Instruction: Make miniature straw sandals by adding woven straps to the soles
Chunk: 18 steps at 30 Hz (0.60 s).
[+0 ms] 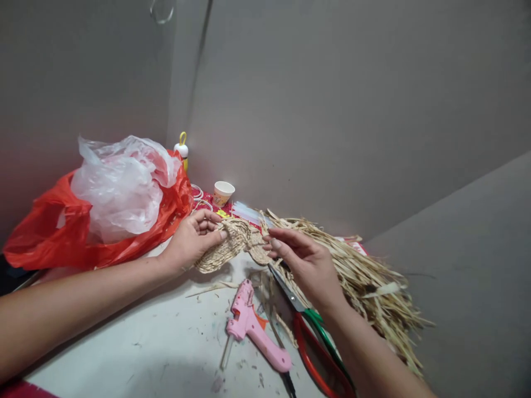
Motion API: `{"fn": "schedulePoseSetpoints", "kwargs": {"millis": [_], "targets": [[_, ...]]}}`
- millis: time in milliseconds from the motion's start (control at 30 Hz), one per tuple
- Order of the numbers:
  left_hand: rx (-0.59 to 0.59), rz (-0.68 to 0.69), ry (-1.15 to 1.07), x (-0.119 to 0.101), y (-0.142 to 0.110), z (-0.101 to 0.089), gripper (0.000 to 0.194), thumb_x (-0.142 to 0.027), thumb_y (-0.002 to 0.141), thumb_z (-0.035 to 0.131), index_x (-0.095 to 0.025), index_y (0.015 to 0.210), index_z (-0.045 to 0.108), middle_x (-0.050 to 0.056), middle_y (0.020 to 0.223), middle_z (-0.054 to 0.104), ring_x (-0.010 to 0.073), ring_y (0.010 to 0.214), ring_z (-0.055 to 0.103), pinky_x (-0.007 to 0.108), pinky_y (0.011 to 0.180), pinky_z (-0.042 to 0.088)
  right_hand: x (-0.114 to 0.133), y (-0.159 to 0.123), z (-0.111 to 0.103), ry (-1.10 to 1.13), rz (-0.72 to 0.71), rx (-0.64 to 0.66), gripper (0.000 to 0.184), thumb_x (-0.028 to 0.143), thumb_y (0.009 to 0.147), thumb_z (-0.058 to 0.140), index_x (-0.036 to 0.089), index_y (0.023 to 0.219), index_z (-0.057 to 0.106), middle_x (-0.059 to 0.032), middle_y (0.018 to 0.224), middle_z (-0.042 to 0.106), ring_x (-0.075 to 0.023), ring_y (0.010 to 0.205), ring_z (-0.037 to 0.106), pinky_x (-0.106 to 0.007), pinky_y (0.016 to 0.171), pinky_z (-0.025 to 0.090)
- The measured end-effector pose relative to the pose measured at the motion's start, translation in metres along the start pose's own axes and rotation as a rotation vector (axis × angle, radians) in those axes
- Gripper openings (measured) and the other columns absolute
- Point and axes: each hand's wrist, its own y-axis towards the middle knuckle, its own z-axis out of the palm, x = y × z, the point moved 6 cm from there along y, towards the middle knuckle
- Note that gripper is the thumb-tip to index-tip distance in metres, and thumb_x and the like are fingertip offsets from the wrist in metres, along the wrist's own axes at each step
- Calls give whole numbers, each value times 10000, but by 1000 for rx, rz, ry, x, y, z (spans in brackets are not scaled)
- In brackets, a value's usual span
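Observation:
My left hand [194,239] grips the upper edge of a flat woven straw piece [232,246] that lies on the white table [157,337]. My right hand [301,258] meets the same piece from the right, thumb and forefinger pinched on a thin straw strand at its edge. Right beside that hand, a heap of dry straw strips [365,282] fans out across the table.
A pink glue gun [255,329] and red-and-green-handled scissors [307,326] lie near the front. A red plastic bag [62,232] with a clear bag [120,188] on it fills the left. A paper cup [223,193] and a small white bottle [181,148] stand by the grey wall.

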Motion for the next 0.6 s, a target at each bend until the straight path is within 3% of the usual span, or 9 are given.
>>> {"fn": "schedulePoseSetpoints", "kwargs": {"millis": [133, 267, 433, 600], "targets": [[-26, 62, -120, -12, -5, 1, 396, -233, 693, 705, -215, 1027, 492, -43, 729, 590, 95, 652, 577, 230, 623, 464, 4, -10, 18, 169, 139, -10, 244, 357, 684, 764, 192, 855, 708, -43, 737, 723, -177, 647, 667, -310, 605, 540], [-86, 186, -63, -32, -13, 2, 330, -254, 720, 695, -192, 1010, 552, -1, 817, 635, 122, 771, 609, 253, 722, 490, 16, -16, 42, 263, 184, -9, 292, 337, 639, 795, 183, 862, 685, -29, 740, 712, -187, 660, 678, -298, 584, 530], [-173, 336, -25, -62, -21, 0, 250, -291, 747, 683, -181, 966, 631, 29, 923, 683, 135, 833, 623, 255, 772, 505, 52, -9, 55, 340, 50, -140, 251, 307, 652, 785, 176, 812, 643, -6, 648, 687, -156, 621, 644, -246, 547, 500], [-188, 429, -180, -92, -23, 0, 287, -309, 732, 702, -171, 982, 676, 52, 944, 718, 152, 814, 651, 265, 743, 536, 92, -1, 62, 364, -91, -263, 216, 319, 662, 763, 152, 761, 667, -1, 641, 675, -129, 574, 605, -238, 539, 497]]}}
